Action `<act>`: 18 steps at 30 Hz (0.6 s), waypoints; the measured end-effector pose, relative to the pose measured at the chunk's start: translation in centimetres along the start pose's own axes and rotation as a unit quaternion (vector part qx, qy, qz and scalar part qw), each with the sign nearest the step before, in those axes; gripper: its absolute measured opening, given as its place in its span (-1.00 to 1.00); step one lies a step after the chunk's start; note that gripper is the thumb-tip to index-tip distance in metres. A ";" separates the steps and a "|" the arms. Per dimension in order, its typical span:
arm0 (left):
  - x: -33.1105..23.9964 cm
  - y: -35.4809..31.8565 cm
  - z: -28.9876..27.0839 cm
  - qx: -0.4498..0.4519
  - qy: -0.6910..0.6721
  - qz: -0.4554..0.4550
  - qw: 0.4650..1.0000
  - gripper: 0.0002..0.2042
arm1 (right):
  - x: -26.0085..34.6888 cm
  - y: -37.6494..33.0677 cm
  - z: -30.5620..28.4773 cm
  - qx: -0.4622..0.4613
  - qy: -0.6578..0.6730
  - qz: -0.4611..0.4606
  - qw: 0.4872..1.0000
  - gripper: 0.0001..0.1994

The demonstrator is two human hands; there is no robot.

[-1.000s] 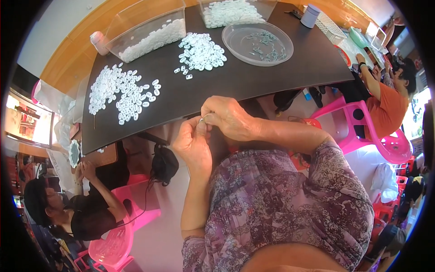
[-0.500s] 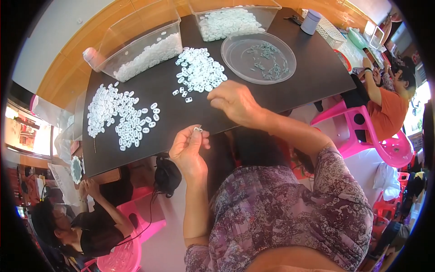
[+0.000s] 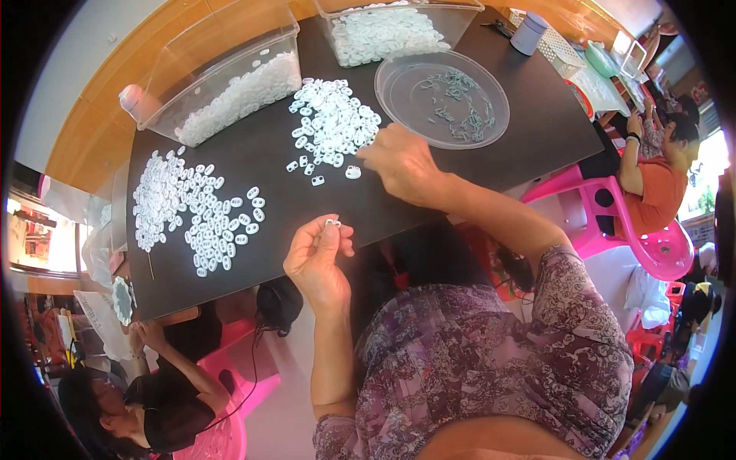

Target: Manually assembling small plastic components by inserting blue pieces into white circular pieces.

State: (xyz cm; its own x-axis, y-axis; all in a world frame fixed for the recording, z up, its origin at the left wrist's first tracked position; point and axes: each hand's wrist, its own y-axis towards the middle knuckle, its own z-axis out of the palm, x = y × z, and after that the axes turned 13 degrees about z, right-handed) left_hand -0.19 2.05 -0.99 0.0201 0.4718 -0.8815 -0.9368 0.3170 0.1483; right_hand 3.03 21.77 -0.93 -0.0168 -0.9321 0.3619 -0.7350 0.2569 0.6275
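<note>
My left hand (image 3: pixel 320 257) is raised near the table's front edge, pinching a small white plastic piece (image 3: pixel 333 223) between thumb and fingertips. My right hand (image 3: pixel 402 163) reaches out over the dark table (image 3: pixel 399 207), fingers curled down beside a pile of small white ring pieces (image 3: pixel 331 123); one loose white piece (image 3: pixel 353 172) lies just at its fingertips. Whether the right hand holds anything is hidden by its fingers. A second, wider spread of white pieces (image 3: pixel 192 215) lies to the left.
A round clear plastic lid (image 3: pixel 443 98) with several thin parts sits beyond my right hand. Two clear bins (image 3: pixel 222 73) (image 3: pixel 387 27) of white pieces stand at the back. A person in black (image 3: pixel 161 383) sits lower left; another in orange (image 3: pixel 659 184) on pink chairs at right.
My right hand has moved away from the left hand and out toward the pile of white pieces. The left hand stays raised with the small piece pinched.
</note>
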 end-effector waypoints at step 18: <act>-0.1 0.2 -0.2 0.016 0.013 0.002 1.000 -0.89 | -0.4 0.4 -0.9 0.023 -0.095 0.002 0.995 -0.80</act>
State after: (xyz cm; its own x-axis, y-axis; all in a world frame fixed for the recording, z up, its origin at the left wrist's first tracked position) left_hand -0.42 1.93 -0.95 0.0070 0.4507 -0.8926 -0.9250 0.3420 0.1655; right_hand 3.32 22.44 -0.21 -0.1437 -0.9637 0.2249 -0.7648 0.2523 0.5927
